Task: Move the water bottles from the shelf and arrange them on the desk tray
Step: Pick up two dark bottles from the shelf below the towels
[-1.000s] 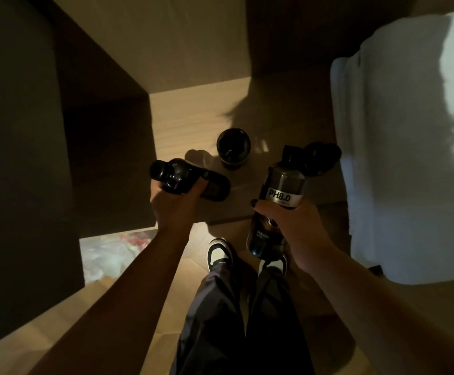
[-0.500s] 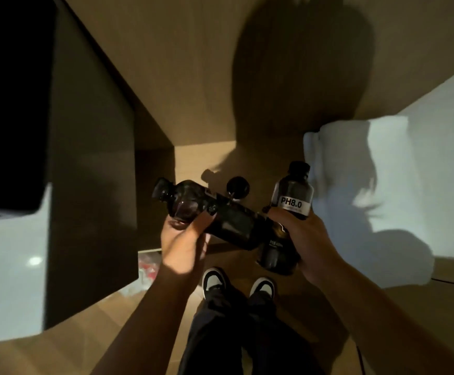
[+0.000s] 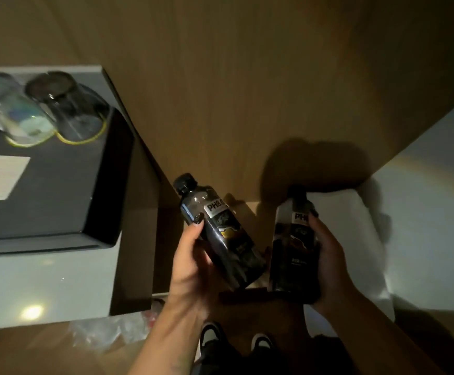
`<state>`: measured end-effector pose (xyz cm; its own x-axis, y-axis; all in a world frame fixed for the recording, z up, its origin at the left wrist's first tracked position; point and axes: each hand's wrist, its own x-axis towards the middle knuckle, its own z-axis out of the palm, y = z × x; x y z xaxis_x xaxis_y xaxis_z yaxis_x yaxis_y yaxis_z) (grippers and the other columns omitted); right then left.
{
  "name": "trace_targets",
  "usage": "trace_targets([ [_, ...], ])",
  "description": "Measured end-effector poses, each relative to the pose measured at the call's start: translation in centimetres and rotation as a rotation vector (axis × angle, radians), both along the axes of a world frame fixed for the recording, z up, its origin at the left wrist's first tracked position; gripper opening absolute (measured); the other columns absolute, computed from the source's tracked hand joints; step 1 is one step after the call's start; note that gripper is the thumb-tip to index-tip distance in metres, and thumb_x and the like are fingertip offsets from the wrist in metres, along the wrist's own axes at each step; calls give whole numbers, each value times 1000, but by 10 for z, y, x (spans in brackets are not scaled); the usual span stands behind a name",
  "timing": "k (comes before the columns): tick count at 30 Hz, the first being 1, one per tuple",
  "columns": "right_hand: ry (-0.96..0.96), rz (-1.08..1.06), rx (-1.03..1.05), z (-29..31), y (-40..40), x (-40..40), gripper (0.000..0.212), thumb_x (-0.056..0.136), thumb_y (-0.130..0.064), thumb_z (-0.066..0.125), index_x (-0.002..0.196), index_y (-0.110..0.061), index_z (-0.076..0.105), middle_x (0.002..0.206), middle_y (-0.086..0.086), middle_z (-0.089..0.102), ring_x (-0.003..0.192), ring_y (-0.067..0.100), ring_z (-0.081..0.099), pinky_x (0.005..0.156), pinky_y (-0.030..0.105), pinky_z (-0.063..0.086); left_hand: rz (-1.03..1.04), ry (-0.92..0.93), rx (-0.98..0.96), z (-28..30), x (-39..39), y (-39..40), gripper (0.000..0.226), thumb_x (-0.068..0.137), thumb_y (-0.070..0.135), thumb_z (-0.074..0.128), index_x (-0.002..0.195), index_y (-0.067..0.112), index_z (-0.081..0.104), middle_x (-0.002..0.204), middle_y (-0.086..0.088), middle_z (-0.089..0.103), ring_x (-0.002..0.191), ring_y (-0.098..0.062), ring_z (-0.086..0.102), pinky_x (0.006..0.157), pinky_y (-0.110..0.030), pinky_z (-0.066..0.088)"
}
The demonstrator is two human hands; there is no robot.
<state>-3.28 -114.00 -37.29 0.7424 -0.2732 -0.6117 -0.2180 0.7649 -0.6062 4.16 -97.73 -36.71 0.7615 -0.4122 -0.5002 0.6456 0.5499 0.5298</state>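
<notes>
I hold two dark water bottles with "PH8.0" labels in front of me, above the floor. My left hand [image 3: 190,263] grips the left bottle [image 3: 215,228], which tilts with its black cap up and to the left. In my right hand [image 3: 326,263] the right bottle [image 3: 293,244] stands nearly upright; its cap is lost in shadow. The black desk tray [image 3: 104,185] lies on the white desk at the left, well apart from both bottles.
Two upturned glasses [image 3: 68,106] and a white card [image 3: 1,174] sit on the tray. The white desk top [image 3: 44,282] spreads below the tray. A wooden wall panel [image 3: 247,77] rises ahead, white bedding [image 3: 423,212] lies right, crumpled plastic [image 3: 106,331] on the floor.
The view has swung up and left, off the low shelf, bringing the desk and tray into sight. Both bottles have come along in my hands, the left one turning from lying flat toward upright.
</notes>
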Motion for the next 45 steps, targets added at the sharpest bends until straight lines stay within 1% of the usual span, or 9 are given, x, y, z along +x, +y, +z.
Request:
trace_targets([
  [3, -91, 57, 9, 17, -12, -6, 66, 47, -55, 82, 101, -18, 74, 90, 11, 69, 82, 30, 66, 80, 44, 50, 23, 56, -71, 22, -15, -8, 45, 87, 38, 48, 120, 9, 60, 107, -21, 68, 92, -29, 70, 72, -41, 56],
  [7, -145, 158, 56, 37, -32, -19, 83, 33, -57, 88, 104, -16, 72, 88, 14, 70, 74, 31, 69, 67, 42, 56, 89, 180, -183, 38, -39, -16, 46, 90, 42, 46, 122, 11, 57, 100, -23, 68, 86, -30, 69, 64, -40, 59],
  [11, -173, 275, 95, 56, -46, -30, 77, 50, -59, 81, 111, -13, 70, 95, 19, 70, 72, 32, 68, 62, 40, 57, 157, 191, -196, 47, -56, -26, 48, 87, 44, 48, 120, 11, 59, 100, -20, 68, 86, -30, 68, 73, -39, 56],
  [15, -100, 367, 56, 63, -55, -32, 64, 79, -56, 48, 116, -6, 62, 100, 24, 68, 69, 33, 66, 65, 40, 55, 165, 94, -147, 57, -66, -31, 50, 88, 46, 43, 117, 8, 60, 100, -19, 66, 77, -26, 66, 64, -33, 55],
  [21, -57, 515, 20, 72, -42, -27, 61, 82, -53, 44, 114, -3, 60, 88, 21, 66, 66, 32, 62, 65, 38, 53, 167, 3, -20, 66, -80, -27, 48, 87, 51, 48, 95, 11, 73, 92, -15, 67, 71, -24, 63, 59, -34, 54],
  [27, 90, 505, -219, 65, -16, -17, 39, 89, -50, 48, 107, -17, 61, 101, 19, 66, 87, 35, 63, 87, 51, 50, 239, -21, 82, 72, -93, -3, 48, 87, 54, 48, 99, 13, 70, 78, -14, 68, 71, -27, 62, 66, -35, 49],
  [33, 114, 624, -228, 68, 30, -10, 51, 91, -58, 38, 116, -18, 56, 112, 23, 64, 96, 37, 63, 90, 51, 50, 357, -56, 76, 85, -99, 40, 43, 89, 48, 47, 85, 13, 73, 75, -16, 67, 67, -29, 62, 55, -33, 52],
  [39, 2, 658, -299, 78, 85, 4, 47, 93, -54, 38, 112, -15, 58, 97, 19, 64, 85, 34, 63, 88, 49, 50, 365, -65, 70, 88, -92, 99, 46, 88, 49, 49, 107, 10, 64, 86, -16, 65, 70, -29, 64, 56, -32, 54],
  [45, -35, 593, -258, 75, 168, 18, 47, 89, -49, 49, 110, -10, 63, 87, 15, 67, 76, 29, 64, 80, 43, 49, 253, -82, 87, 86, -80, 183, 52, 88, 51, 46, 107, 5, 64, 87, -22, 61, 62, -28, 63, 54, -31, 53],
])
